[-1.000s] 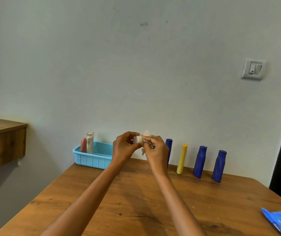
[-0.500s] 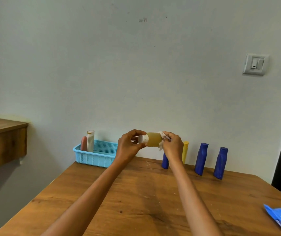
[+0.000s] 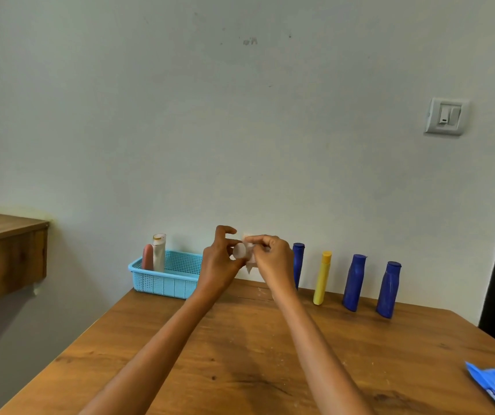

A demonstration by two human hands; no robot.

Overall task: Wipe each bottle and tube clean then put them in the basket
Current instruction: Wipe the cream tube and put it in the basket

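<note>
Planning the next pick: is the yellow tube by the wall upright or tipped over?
Upright. The yellow tube stands on the table on its base, cap on top, between blue bottles, near the wall.

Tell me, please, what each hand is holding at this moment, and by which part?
The left hand pinches a small bottle's white cap; the right hand grips a white wipe wrapped over the bottle's body.

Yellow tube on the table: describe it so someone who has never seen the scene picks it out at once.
On the wooden table, a row of upright containers stands along the back edge by the wall, right of the light blue basket. The yellow tube is second from the left there, slim and straight; the other three standing in the row are dark blue.
</note>
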